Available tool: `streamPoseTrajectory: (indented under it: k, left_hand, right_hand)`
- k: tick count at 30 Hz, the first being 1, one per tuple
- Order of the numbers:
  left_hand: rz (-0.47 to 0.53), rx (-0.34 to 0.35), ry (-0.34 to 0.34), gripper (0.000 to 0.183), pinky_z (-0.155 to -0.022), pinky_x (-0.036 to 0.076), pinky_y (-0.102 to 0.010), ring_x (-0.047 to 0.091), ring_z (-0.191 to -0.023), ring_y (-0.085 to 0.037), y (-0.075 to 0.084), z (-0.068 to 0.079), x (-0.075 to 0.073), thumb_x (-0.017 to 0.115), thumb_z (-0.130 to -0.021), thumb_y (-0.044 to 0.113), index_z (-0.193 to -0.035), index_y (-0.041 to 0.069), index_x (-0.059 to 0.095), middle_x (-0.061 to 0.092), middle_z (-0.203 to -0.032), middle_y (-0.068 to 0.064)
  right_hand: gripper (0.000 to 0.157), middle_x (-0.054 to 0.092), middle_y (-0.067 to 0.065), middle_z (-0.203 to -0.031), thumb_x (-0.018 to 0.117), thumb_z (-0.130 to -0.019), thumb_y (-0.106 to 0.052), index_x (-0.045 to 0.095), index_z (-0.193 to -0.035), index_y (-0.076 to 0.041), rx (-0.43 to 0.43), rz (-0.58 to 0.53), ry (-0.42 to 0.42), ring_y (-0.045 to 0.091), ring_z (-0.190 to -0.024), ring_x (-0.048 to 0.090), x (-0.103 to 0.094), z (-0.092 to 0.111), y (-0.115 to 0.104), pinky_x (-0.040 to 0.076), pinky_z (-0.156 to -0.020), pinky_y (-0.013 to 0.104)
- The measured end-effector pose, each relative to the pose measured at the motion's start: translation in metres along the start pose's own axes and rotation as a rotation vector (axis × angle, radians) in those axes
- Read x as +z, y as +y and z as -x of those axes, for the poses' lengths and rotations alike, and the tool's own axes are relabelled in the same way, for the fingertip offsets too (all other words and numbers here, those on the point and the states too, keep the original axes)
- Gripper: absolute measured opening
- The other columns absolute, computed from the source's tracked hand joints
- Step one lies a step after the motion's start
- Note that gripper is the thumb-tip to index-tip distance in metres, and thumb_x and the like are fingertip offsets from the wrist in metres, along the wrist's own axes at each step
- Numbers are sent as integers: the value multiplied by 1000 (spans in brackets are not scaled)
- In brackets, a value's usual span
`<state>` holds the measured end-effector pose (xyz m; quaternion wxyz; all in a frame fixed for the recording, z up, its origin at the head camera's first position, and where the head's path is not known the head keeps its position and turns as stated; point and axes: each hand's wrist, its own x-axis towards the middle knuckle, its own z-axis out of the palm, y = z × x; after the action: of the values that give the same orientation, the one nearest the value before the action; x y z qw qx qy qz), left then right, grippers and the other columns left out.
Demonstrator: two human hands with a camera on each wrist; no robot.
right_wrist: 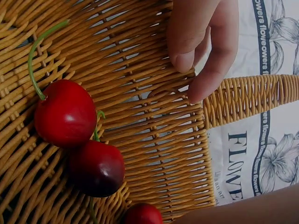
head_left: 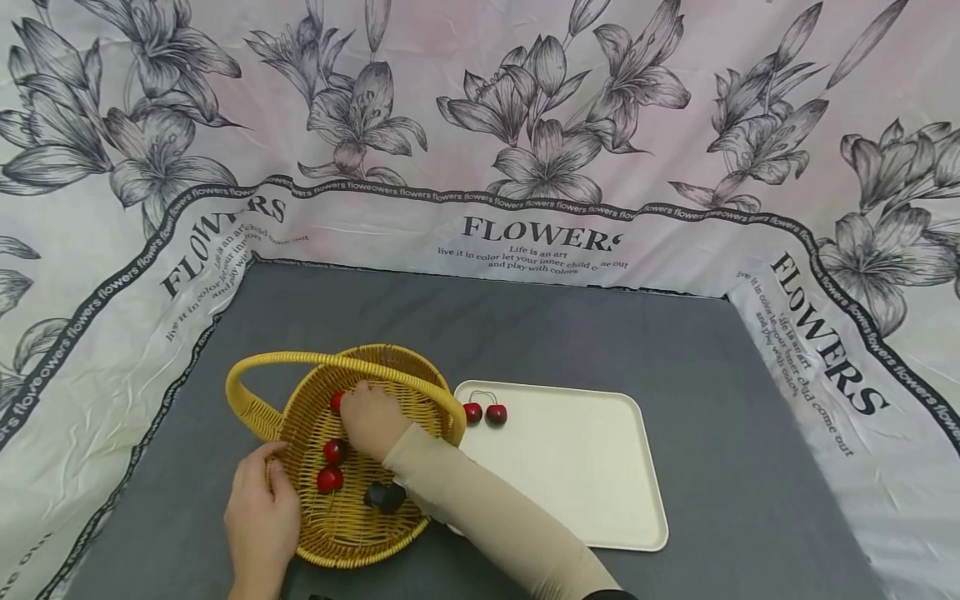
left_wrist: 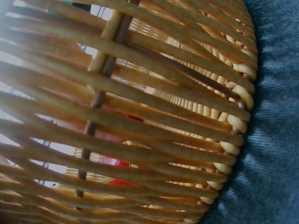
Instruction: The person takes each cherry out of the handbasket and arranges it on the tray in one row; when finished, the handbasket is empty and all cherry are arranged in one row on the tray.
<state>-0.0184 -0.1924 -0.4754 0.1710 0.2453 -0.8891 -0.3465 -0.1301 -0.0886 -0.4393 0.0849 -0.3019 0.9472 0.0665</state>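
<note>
A yellow wicker basket (head_left: 352, 533) with a hoop handle tilts toward me. My left hand (head_left: 261, 504) grips its left rim by the handle's foot; in the right wrist view the left fingers (right_wrist: 219, 51) curl over this rim. Inside the basket, my right hand (head_left: 372, 419) reaches to a red cherry (head_left: 337, 401); its fingertips are hidden, so whether it pinches the cherry is unclear. Two more cherries, an upper one (head_left: 334, 451) and a lower one (head_left: 329, 479), lie nearer me, with green stems in the right wrist view. The left wrist view shows mostly basket weave (left_wrist: 163, 112).
Right of the basket lies a cream rectangular tray (head_left: 562, 475), partly under my right sleeve (head_left: 487, 508). A pair of stemmed cherries (head_left: 495, 414) sits at its upper left corner. A dark object (head_left: 385, 497) shows beside the cuff. Flower-printed cloth (head_left: 540, 242) borders the grey tabletop (head_left: 600, 333).
</note>
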Motion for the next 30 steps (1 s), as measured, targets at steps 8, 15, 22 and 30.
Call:
streamPoseTrajectory:
  k: [8, 15, 22, 30]
  left_hand:
    - [7, 9, 0, 26, -80, 43, -59, 55, -101, -42, 1, 0, 1, 39, -100, 7, -117, 2, 58, 56, -114, -21]
    - [8, -20, -26, 27, -79, 41, -59, 53, -101, -43, -1, 3, 0, 37, -100, 4, -118, 2, 57, 55, -114, -22]
    - [0, -34, -22, 27, -78, 41, -60, 53, -100, -44, -2, 2, 1, 37, -100, 5, -119, 3, 57, 54, -115, -23]
    - [11, -73, -70, 28, -83, 40, -60, 52, -106, -43, -2, 1, -1, 36, -100, 7, -121, 4, 56, 53, -117, -22]
  right_hand:
    - [16, 58, 0, -100, 52, -99, -26, 65, -105, -19, -26, 11, 35, 10, -62, 55, 1, 2, 2, 44, -45, 19]
    - [17, 60, -1, -96, 58, -96, -28, 63, -107, -17, -52, 70, 170, 12, -72, 59, -17, 33, 6, 49, -56, 19]
    - [21, 56, -6, -93, 66, -91, -16, 62, -111, -23, -294, -110, 165, 8, -77, 52, -68, 100, 20, 44, -67, 19]
    - [27, 50, -8, -102, 64, -92, -13, 56, -116, -23, -394, -494, 145, 4, -90, 49, -86, 185, 64, 42, -81, 15]
